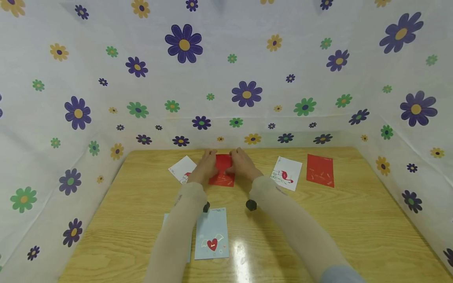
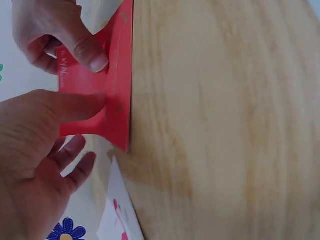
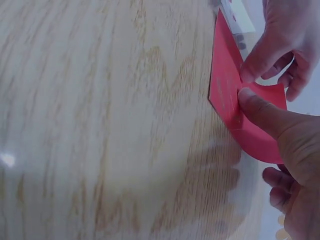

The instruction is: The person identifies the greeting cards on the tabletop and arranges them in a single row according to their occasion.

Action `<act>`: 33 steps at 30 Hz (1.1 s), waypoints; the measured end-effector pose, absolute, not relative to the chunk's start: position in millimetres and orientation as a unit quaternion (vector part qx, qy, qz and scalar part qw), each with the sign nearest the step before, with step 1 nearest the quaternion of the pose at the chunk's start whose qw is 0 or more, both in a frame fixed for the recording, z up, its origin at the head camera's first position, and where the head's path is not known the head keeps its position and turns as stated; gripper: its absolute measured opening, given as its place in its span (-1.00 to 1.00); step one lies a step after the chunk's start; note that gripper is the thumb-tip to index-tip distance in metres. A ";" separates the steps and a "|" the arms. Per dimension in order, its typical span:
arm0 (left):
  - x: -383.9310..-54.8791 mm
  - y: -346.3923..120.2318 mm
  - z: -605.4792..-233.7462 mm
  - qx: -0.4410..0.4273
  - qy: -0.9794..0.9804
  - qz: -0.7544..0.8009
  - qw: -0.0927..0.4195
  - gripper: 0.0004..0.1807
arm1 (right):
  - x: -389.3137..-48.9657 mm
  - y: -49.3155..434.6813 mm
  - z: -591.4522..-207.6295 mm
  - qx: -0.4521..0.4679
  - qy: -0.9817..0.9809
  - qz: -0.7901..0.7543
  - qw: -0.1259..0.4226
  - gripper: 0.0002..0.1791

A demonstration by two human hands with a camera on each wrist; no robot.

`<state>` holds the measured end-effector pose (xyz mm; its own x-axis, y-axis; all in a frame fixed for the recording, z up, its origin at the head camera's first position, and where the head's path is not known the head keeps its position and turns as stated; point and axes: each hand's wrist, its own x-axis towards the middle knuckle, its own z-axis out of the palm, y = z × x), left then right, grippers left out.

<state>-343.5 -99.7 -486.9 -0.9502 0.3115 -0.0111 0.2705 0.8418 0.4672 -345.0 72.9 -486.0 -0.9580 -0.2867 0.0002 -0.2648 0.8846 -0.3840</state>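
A red card (image 1: 223,181) lies at the far side of the wooden table, its far part bent upward off the surface. On its left side my left hand (image 1: 205,167) grips it, thumb on the upper face and fingers spread behind. From the other side my right hand (image 1: 245,165) holds it the same way, and in the right wrist view the two thumbs nearly meet on the red card (image 3: 227,92). Faint pale marks show on its face. Beside the left hand, a white flamingo card (image 1: 182,167) is partly covered by that hand.
Right of the hands lie another white flamingo card (image 1: 286,173) and a second red card (image 1: 320,169). Nearer me is a light blue card with a winged heart (image 1: 211,232); another blue card (image 1: 188,251) is mostly under my left forearm. A flowered cloth (image 1: 212,70) rises behind the table.
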 end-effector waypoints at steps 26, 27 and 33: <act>-339.6 -111.5 -447.5 0.145 0.897 0.395 -0.134 -0.84 | -323.9 85.8 -449.8 -0.142 0.893 -0.400 -0.151 -0.83; -338.3 -110.9 -444.4 0.149 0.892 0.403 -0.144 -0.84 | -322.2 87.3 -445.7 -0.142 0.885 -0.413 -0.161 -0.84; -324.5 -105.3 -419.9 0.165 0.867 0.431 -0.185 -0.84 | -307.9 94.9 -422.4 -0.135 0.848 -0.464 -0.220 -0.86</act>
